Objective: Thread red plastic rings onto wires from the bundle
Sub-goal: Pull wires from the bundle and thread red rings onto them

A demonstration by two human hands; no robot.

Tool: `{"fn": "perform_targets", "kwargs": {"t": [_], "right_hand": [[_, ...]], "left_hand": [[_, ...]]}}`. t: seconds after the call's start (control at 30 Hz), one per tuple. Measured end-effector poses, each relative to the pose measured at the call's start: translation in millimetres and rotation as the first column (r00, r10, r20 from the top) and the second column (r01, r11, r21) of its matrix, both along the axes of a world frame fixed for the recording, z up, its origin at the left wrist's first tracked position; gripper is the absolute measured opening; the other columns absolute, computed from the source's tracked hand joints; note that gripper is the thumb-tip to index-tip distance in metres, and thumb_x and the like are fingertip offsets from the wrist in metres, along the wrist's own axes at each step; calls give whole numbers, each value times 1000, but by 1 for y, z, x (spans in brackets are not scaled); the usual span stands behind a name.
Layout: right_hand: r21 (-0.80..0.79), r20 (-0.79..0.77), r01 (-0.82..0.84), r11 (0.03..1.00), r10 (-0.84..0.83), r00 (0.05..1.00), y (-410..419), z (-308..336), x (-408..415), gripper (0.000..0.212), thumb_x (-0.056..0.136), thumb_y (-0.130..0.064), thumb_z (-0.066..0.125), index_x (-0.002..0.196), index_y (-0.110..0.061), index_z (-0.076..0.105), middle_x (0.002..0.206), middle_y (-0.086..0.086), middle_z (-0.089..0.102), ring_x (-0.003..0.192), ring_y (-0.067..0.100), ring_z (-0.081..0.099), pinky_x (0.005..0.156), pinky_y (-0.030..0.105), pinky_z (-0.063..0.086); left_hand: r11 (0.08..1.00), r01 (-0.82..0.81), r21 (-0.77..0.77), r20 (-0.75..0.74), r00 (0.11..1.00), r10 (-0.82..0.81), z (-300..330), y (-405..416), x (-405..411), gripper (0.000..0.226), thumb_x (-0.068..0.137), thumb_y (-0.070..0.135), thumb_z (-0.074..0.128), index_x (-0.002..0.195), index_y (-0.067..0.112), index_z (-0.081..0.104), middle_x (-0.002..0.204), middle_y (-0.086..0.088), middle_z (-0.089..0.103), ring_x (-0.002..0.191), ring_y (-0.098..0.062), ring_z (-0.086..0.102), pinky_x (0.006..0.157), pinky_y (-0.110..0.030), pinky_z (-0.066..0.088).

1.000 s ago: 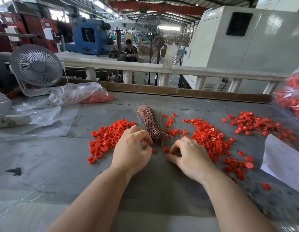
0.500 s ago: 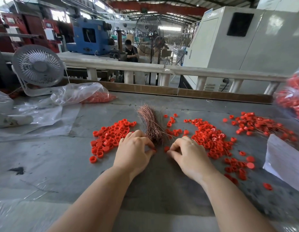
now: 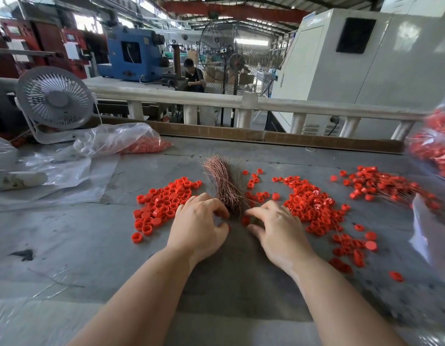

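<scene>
A bundle of thin copper-coloured wires (image 3: 222,182) lies on the grey table, pointing away from me. Loose red plastic rings lie in a pile to its left (image 3: 164,201) and in a larger pile to its right (image 3: 308,203). My left hand (image 3: 199,226) rests palm down with its fingers curled over the bundle's near end; a speck of red shows by the thumb, and what it holds is hidden. My right hand (image 3: 276,233) lies beside it with finger and thumb apart around one red ring (image 3: 245,219) on the table.
Rings with wires through them lie at the far right (image 3: 381,183). Clear bags of red rings lie at the back left (image 3: 141,146) and right edge (image 3: 436,148). A white desk fan (image 3: 55,101) stands at the back left, white sheet (image 3: 431,236) at right. A raised ledge (image 3: 266,139) bounds the table's far side.
Both hands have shifted slightly forward and closer together at the bundle's near end. My right fingers have spread toward the single ring. The piles have not moved.
</scene>
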State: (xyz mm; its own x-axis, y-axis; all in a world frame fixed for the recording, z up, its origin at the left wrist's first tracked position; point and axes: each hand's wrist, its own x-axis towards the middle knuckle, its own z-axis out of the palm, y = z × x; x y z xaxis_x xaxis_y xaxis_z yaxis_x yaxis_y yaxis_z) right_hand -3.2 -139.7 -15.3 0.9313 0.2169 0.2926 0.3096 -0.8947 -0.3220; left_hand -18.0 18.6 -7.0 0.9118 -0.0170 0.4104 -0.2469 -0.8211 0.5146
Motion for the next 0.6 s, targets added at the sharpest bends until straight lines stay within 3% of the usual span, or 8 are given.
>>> {"fn": "perform_targets", "kwargs": {"t": [0.17, 0.23, 0.33, 0.4, 0.6], "right_hand": [[27, 21, -3, 1000, 3, 1000, 1, 2, 0, 10, 87, -29, 61, 97, -29, 62, 103, -8, 53, 110, 14, 45, 89, 30, 30], [167, 18, -38, 985, 36, 999, 2, 4, 0, 8, 87, -24, 62, 94, -24, 64, 99, -6, 56, 102, 14, 49, 90, 30, 35], [485, -50, -78, 871, 117, 992, 4, 11, -2, 7, 89, -19, 61, 91, -17, 67, 84, -8, 57, 76, 3, 50, 72, 13, 38], [583, -99, -74, 809, 162, 982, 6, 15, -4, 12, 91, -21, 58, 90, -14, 68, 78, -7, 62, 70, 1, 51, 65, 11, 38], [626, -132, -110, 772, 244, 961, 8, 15, -7, 16, 93, -23, 55, 89, -15, 69, 83, -1, 69, 74, 0, 56, 69, 13, 42]], "left_hand": [[999, 17, -46, 65, 998, -14, 0, -1, 2, 16, 70, 4, 64, 81, 14, 71, 82, 6, 54, 90, -22, 52, 85, -29, 39], [995, 40, -93, 130, 991, -28, 0, -2, 2, 21, 67, -2, 64, 80, 13, 71, 76, 11, 50, 81, -17, 49, 75, -13, 35], [987, 132, -92, 185, 976, -113, 1, -3, 0, 33, 66, -5, 65, 92, 15, 72, 75, 22, 44, 78, -6, 44, 75, 1, 29], [978, 184, -95, 189, 968, -164, 2, -4, -1, 32, 70, 0, 70, 98, 17, 73, 82, 20, 50, 82, -6, 48, 77, 1, 31], [961, 177, -212, 159, 977, -144, 4, -4, 0, 14, 73, 11, 76, 85, 15, 72, 73, 17, 52, 66, 1, 48, 65, -7, 35]]}}
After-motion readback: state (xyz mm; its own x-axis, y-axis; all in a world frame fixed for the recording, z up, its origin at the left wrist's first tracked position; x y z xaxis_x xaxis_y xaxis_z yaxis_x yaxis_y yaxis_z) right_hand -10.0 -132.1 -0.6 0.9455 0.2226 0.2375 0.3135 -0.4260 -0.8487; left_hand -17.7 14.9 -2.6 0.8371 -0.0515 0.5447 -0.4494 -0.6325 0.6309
